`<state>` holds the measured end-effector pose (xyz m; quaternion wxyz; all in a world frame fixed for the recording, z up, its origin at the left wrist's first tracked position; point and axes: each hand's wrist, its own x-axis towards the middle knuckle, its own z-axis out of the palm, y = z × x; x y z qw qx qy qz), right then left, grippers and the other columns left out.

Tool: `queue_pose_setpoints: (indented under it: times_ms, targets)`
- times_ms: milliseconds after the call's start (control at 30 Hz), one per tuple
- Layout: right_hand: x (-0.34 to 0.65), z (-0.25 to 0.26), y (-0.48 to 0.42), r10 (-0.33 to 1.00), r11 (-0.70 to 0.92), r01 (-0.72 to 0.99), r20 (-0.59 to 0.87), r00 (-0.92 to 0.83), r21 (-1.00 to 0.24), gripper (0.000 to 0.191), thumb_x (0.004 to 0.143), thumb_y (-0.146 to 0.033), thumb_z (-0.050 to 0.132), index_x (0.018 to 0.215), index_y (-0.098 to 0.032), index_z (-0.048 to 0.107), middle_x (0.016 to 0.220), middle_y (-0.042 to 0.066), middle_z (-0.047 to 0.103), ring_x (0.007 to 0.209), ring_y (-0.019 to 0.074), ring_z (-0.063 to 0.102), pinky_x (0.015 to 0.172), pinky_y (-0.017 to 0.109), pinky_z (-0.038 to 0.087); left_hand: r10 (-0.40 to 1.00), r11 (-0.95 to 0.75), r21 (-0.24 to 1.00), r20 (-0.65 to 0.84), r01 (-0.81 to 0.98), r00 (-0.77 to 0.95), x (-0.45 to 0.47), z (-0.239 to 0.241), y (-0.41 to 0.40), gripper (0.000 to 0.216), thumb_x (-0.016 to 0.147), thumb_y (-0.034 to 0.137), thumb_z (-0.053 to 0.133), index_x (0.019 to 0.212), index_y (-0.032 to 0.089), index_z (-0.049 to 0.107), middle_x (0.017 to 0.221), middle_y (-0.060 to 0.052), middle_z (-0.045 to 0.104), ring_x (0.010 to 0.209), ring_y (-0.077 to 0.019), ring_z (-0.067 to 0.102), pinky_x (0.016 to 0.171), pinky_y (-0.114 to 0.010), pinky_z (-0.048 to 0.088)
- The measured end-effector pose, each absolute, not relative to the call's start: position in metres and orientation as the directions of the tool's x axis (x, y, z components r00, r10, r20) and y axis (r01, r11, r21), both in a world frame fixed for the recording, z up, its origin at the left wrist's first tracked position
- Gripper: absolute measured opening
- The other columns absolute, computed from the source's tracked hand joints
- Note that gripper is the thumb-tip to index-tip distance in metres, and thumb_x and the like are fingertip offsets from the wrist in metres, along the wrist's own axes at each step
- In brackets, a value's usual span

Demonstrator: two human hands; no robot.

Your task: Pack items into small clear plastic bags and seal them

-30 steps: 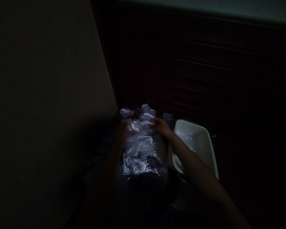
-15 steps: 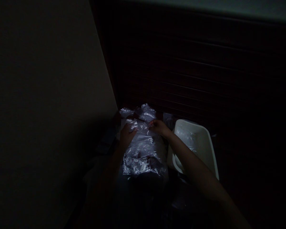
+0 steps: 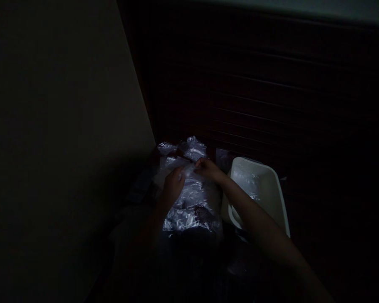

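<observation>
Crinkled clear plastic bags [image 3: 189,216] lie in a shiny pile in front of me, in very dim light. Over the far part of the pile, my left hand [image 3: 173,184] is closed on the near-left side of a thin clear plastic bag [image 3: 189,170]. My right hand [image 3: 207,169] pinches the same bag from the right, fingers bent together. The bag stretches across the short gap between both hands. Darkness hides most of the fingertips and whatever the bag may contain.
A white plastic basin [image 3: 273,198] stands to the right, with some clear plastic inside it; my right forearm passes over its near side. More small plastic bags [image 3: 194,148] lie beyond my hands. A pale wall [image 3: 66,105] rises at left, dark slatted panelling [image 3: 255,80] behind.
My left hand has moved slightly right and turned, coming closer to my right hand. The plastic between them has shifted. My right hand has moved only a little left.
</observation>
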<state>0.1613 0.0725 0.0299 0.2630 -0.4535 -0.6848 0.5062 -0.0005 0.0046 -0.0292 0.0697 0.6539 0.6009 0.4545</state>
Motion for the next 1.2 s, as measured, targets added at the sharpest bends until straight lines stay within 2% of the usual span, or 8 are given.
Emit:
queue_pose_setpoints:
  times_ms: [167, 300, 533, 733, 833, 1000, 1100, 1200]
  targets:
    - [0.159, 0.030, 0.069, 0.859, 0.069, 0.259, -0.074, -0.507, -0.963, 0.023, 0.056, -0.024, 0.062, 0.073, -0.017, 0.050, 0.065, -0.005, 0.048, 0.059, 0.0087, 0.044, 0.056, 0.022, 0.034, 0.836, -0.346, 0.570, 0.547, 0.745, -0.030, 0.005, -0.029, 0.001, 0.025, 0.082, 0.017, 0.047, 0.105, 0.017, 0.057, 0.097, -0.009, 0.066, 0.089, -0.0191, 0.063, 0.079, -0.030, 0.049]
    - [0.158, 0.035, 0.067, 0.841, 0.008, 0.196, -0.099, -0.533, -0.981, 0.022, 0.056, -0.021, 0.061, 0.074, -0.017, 0.049, 0.064, -0.005, 0.047, 0.057, 0.0080, 0.044, 0.055, 0.022, 0.035, 0.841, -0.356, 0.572, 0.541, 0.739, -0.015, 0.006, -0.028, 0.000, 0.026, 0.082, 0.015, 0.047, 0.105, 0.017, 0.056, 0.095, -0.009, 0.065, 0.088, -0.0192, 0.062, 0.079, -0.030, 0.050]
    - [0.156, 0.042, 0.062, 0.816, -0.038, 0.148, -0.116, -0.566, -0.988, 0.022, 0.058, -0.018, 0.060, 0.078, -0.017, 0.050, 0.066, -0.005, 0.050, 0.058, 0.0085, 0.046, 0.055, 0.021, 0.036, 0.887, -0.331, 0.670, 0.461, 0.664, -0.024, 0.004, -0.030, -0.001, 0.035, 0.076, 0.009, 0.048, 0.108, 0.019, 0.056, 0.100, -0.009, 0.063, 0.094, -0.0207, 0.060, 0.084, -0.033, 0.048]
    - [0.152, 0.047, 0.058, 0.825, -0.042, 0.191, -0.142, -0.547, -0.981, 0.018, 0.066, -0.028, 0.059, 0.077, -0.017, 0.049, 0.066, -0.004, 0.050, 0.057, 0.0080, 0.046, 0.053, 0.020, 0.036, 0.925, -0.275, 0.758, 0.377, 0.591, -0.052, 0.004, -0.028, -0.002, 0.054, 0.062, -0.001, 0.045, 0.110, 0.021, 0.056, 0.104, -0.007, 0.063, 0.098, -0.0222, 0.058, 0.090, -0.035, 0.044]
    - [0.152, 0.046, 0.058, 0.819, -0.043, 0.220, -0.160, -0.551, -0.975, 0.017, 0.068, -0.030, 0.057, 0.075, -0.016, 0.050, 0.065, -0.004, 0.050, 0.056, 0.0078, 0.046, 0.052, 0.020, 0.036, 0.934, -0.256, 0.798, 0.349, 0.546, -0.073, 0.004, -0.030, -0.001, 0.053, 0.062, 0.000, 0.049, 0.110, 0.021, 0.057, 0.106, -0.007, 0.063, 0.100, -0.0231, 0.058, 0.091, -0.036, 0.044]
    - [0.152, 0.048, 0.059, 0.787, -0.068, 0.189, -0.169, -0.593, -0.980, 0.013, 0.067, -0.024, 0.051, 0.076, -0.016, 0.057, 0.067, -0.002, 0.054, 0.059, 0.0088, 0.047, 0.057, 0.021, 0.038, 0.943, -0.217, 0.843, 0.312, 0.492, -0.119, 0.006, -0.029, 0.002, 0.045, 0.066, 0.005, 0.053, 0.109, 0.020, 0.056, 0.106, -0.007, 0.063, 0.098, -0.0225, 0.059, 0.087, -0.035, 0.046]
    - [0.151, 0.052, 0.058, 0.800, -0.138, 0.146, -0.197, -0.567, -0.980, 0.017, 0.063, -0.018, 0.049, 0.078, -0.016, 0.058, 0.069, -0.001, 0.056, 0.060, 0.0092, 0.049, 0.058, 0.021, 0.038, 0.949, -0.227, 0.873, 0.298, 0.432, -0.103, 0.008, -0.023, 0.003, 0.044, 0.067, 0.009, 0.057, 0.110, 0.018, 0.055, 0.106, -0.007, 0.063, 0.098, -0.0221, 0.059, 0.087, -0.035, 0.047]
    - [0.151, 0.056, 0.056, 0.846, -0.165, 0.117, -0.201, -0.494, -0.979, 0.027, 0.063, -0.017, 0.051, 0.089, -0.017, 0.056, 0.070, -0.002, 0.057, 0.060, 0.0099, 0.050, 0.057, 0.021, 0.038, 0.959, -0.221, 0.922, 0.265, 0.319, -0.103, 0.011, -0.018, 0.003, 0.052, 0.061, 0.014, 0.068, 0.110, 0.017, 0.053, 0.107, -0.008, 0.062, 0.099, -0.0236, 0.058, 0.087, -0.036, 0.046]
